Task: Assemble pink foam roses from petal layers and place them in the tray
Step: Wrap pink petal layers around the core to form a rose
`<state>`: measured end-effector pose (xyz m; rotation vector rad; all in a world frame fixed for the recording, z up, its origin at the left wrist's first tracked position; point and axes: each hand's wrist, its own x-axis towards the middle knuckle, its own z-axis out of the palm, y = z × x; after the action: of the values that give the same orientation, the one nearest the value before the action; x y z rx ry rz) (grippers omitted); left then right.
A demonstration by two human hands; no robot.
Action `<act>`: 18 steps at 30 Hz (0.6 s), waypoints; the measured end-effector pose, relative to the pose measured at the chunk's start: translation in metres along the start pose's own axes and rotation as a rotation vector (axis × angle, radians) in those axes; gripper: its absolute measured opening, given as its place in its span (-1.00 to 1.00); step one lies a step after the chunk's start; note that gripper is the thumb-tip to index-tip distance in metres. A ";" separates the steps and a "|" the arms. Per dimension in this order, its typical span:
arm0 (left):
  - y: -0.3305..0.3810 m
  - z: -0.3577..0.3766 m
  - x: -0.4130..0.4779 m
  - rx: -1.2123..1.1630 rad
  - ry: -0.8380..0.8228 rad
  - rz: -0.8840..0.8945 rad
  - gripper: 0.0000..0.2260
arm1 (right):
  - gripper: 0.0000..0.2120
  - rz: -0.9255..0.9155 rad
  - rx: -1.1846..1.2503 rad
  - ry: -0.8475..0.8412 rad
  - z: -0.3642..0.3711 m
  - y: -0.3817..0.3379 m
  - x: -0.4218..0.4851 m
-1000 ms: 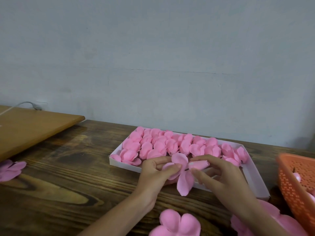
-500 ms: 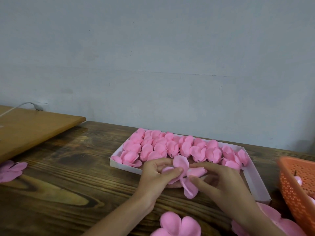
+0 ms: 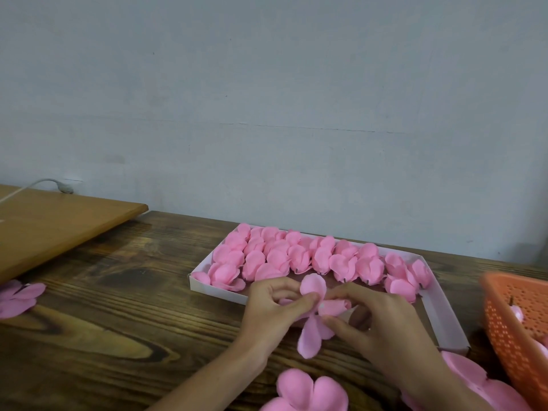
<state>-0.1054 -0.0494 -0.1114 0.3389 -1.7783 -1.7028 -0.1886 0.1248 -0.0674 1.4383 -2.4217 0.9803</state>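
A: Holding what, those two hands?

B: One pink petal layer [image 3: 310, 339], just in front of the tray [image 3: 444, 321], above the bench [image 3: 118, 321]. The left hand [image 3: 272, 310] pinches its middle; the right hand [image 3: 382, 324] has its grip pinched on a side petal.

A: Anything different from a moment ago?

B: The lower petal, tucked short half a second back, hangs long again. I judge the wrapping barely begun. Finished roses [image 3: 296, 256] fill the tray's far rows.
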 end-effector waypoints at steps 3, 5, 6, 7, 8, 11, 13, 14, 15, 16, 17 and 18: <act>-0.001 0.000 -0.001 -0.014 0.008 0.003 -0.93 | -0.64 0.004 0.015 -0.009 -0.002 -0.001 0.000; 0.000 -0.001 -0.001 -0.012 0.009 0.001 -0.92 | -0.59 -0.002 0.016 -0.013 -0.002 0.000 0.001; 0.000 -0.001 -0.001 -0.011 0.006 -0.005 -0.92 | -0.52 -0.006 0.013 -0.015 -0.002 -0.001 0.001; 0.000 -0.001 -0.001 -0.011 0.002 -0.012 -0.92 | -0.46 -0.012 0.009 -0.018 -0.002 -0.001 0.001; 0.000 -0.001 -0.001 -0.012 0.001 -0.017 -0.92 | -0.42 -0.021 0.011 -0.017 -0.001 -0.001 0.001; -0.001 -0.001 -0.001 -0.013 0.007 -0.021 -0.92 | -0.44 -0.056 0.025 0.002 0.002 0.000 0.000; -0.002 0.000 -0.001 -0.018 0.010 -0.019 -0.92 | -0.47 -0.065 -0.001 0.019 0.004 0.001 0.001; -0.003 0.000 -0.002 -0.016 0.014 -0.015 -0.92 | -0.49 -0.063 -0.017 0.026 0.004 0.002 0.001; -0.003 0.001 -0.002 -0.007 0.022 -0.007 -0.91 | -0.53 -0.061 -0.031 0.029 0.005 0.002 0.000; -0.004 0.001 -0.002 0.006 0.031 0.002 -0.89 | -0.58 -0.062 -0.037 0.032 0.006 0.003 0.000; -0.004 0.001 -0.002 0.020 0.040 0.010 -0.89 | -0.63 -0.060 -0.034 0.037 0.007 0.004 0.000; -0.005 0.001 -0.002 0.034 0.044 0.019 -0.89 | -0.67 -0.057 -0.027 0.038 0.008 0.004 0.000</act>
<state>-0.1061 -0.0481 -0.1165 0.3706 -1.7749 -1.6411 -0.1903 0.1215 -0.0755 1.4576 -2.3451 0.9504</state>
